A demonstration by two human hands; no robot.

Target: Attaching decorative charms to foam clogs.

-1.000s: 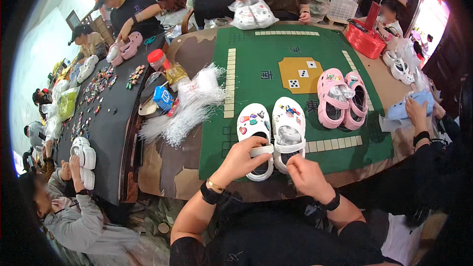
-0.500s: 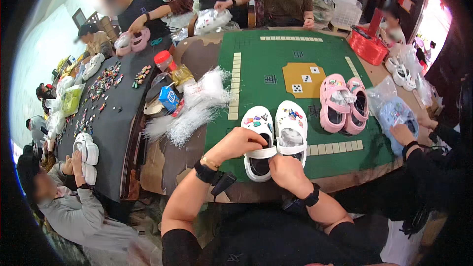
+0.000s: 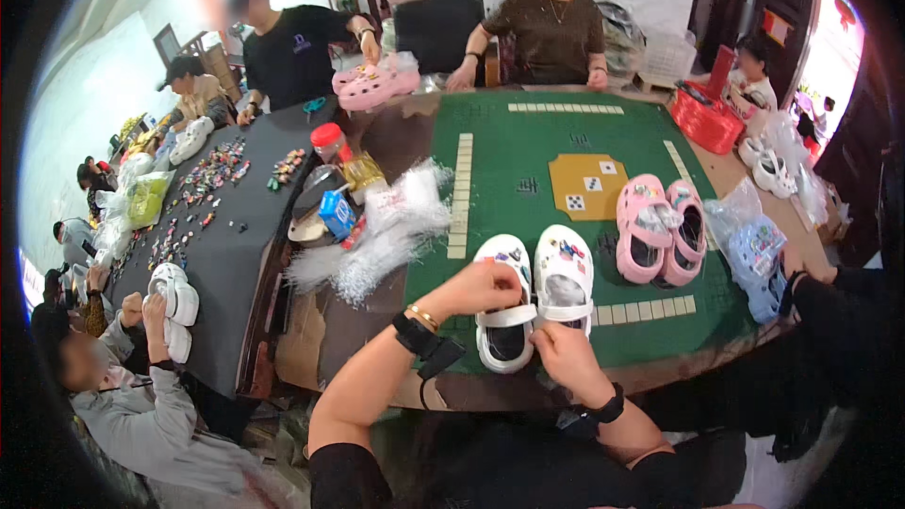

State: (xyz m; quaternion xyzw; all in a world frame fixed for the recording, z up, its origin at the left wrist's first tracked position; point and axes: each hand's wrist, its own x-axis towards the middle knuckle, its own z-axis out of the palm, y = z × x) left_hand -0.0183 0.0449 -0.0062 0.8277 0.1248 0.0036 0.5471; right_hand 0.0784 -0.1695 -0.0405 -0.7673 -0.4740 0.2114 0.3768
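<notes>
A pair of white clogs decorated with small colourful charms stands in front of me, toes pointing away: a left clog (image 3: 503, 351) and a right clog (image 3: 564, 271) with clear plastic stuffed inside. My left hand (image 3: 483, 287) bends over the left clog's opening, its fingertips pinched together above the strap. Whatever lies between them is too small to see. Close to the same clog's inner side, near the strap end, my right hand (image 3: 566, 358) is closed, thumb against the fingers. What it grips is hidden.
Pink clogs (image 3: 641, 232) stand right, by a bagged blue clog (image 3: 757, 264). White plastic strands (image 3: 372, 250), a blue box (image 3: 336, 214) and a red-lidded jar (image 3: 328, 141) lie left. A red twine roll (image 3: 707, 121) sits far right. Several people work around the tables.
My hands stay at the left clog, the right slightly farther from its strap. The far-left person has moved pink clogs rightward; the person opposite no longer holds a bagged white pair. The view has shifted.
</notes>
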